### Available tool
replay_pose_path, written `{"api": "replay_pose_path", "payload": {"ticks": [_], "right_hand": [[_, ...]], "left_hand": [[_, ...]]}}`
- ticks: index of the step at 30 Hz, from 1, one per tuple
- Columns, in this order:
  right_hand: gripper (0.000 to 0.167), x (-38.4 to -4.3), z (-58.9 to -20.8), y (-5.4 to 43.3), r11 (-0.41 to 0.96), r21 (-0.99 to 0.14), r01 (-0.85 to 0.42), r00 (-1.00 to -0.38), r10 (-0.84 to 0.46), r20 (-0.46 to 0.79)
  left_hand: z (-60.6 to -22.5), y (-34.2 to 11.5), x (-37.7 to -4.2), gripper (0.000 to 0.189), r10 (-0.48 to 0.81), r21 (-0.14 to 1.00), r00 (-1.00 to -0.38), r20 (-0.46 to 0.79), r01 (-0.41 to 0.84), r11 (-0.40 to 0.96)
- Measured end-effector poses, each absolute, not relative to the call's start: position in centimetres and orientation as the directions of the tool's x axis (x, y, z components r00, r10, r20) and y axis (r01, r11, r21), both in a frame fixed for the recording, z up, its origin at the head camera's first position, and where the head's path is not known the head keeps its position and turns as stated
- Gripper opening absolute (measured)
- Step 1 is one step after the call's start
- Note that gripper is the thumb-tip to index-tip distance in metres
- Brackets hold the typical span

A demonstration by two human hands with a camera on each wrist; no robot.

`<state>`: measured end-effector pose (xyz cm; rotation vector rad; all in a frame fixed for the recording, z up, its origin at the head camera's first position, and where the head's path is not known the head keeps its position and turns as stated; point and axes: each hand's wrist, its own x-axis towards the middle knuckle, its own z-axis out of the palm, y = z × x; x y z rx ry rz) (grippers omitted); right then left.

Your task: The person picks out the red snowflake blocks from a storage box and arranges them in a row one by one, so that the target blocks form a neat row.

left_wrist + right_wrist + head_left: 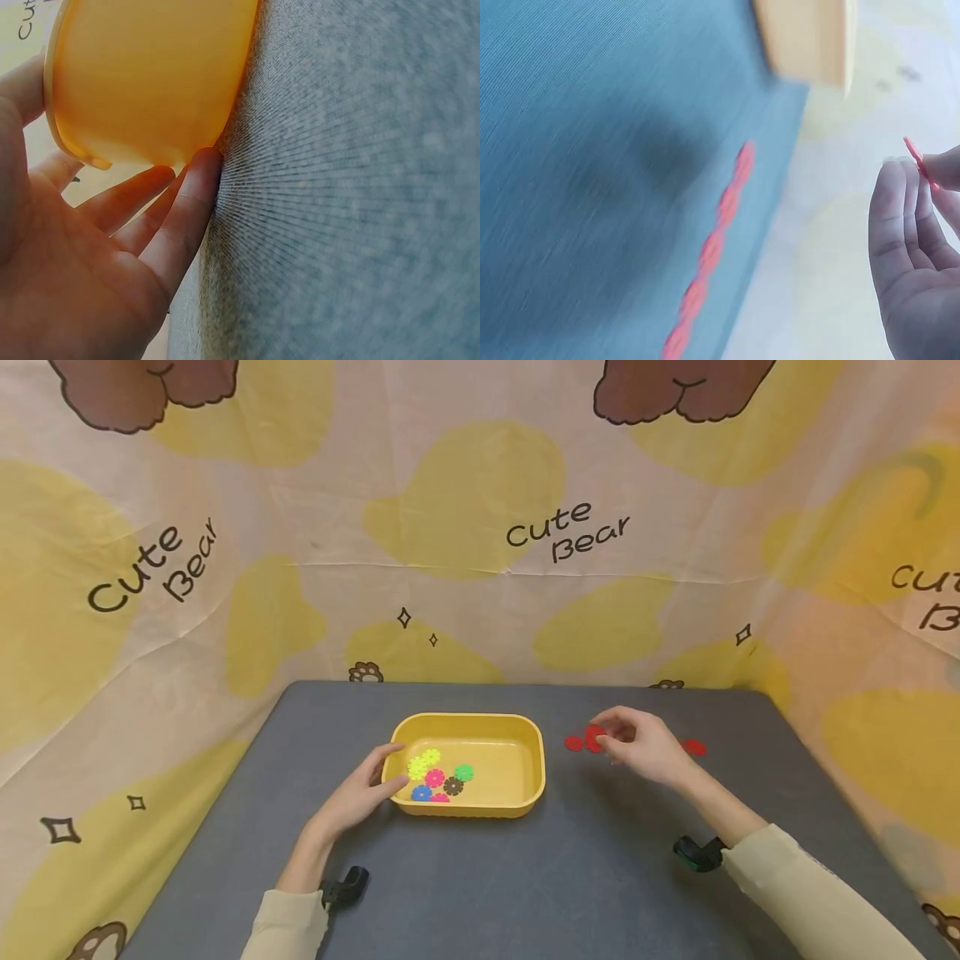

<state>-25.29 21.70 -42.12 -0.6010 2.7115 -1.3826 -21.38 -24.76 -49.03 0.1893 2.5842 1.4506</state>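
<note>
A yellow plastic tray (pixel 517 814) stands on the table, holding several small notched plastic discs in yellow, pink, green, brown and blue, gathered toward its left half. My left hand (pixel 365 789) holds the tray's left end, the thumb at the rim and the other fingertips against the outer wall (pixel 157 82). My right hand (pixel 648 747) pinches a red notched disc (pixel 921 163) between thumb and fingertips, raised over the table right of the tray. A row of several red discs (pixel 711 251) lies on the table, partly hidden behind this hand in the head view.
The dark grey table (pixel 487 885) has its back edge against a hanging cloth (pixel 465 602) printed with bears and lettering. Cloth also hangs at both sides. A dark wrist device (pixel 697 853) sits at each sleeve cuff.
</note>
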Motion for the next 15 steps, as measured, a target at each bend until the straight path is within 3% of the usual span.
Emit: {"api": "replay_pose_path", "payload": {"ticks": [15], "right_hand": [[0.036, -26.1, -44.7, 33.4, 0.606, -0.779, -0.160, -0.985, -0.050, 0.164]], "left_hand": [[-49.1, -24.9, -21.4, 0.063, 0.211, 0.862, -0.974, -0.077, 0.042, 0.505]]}}
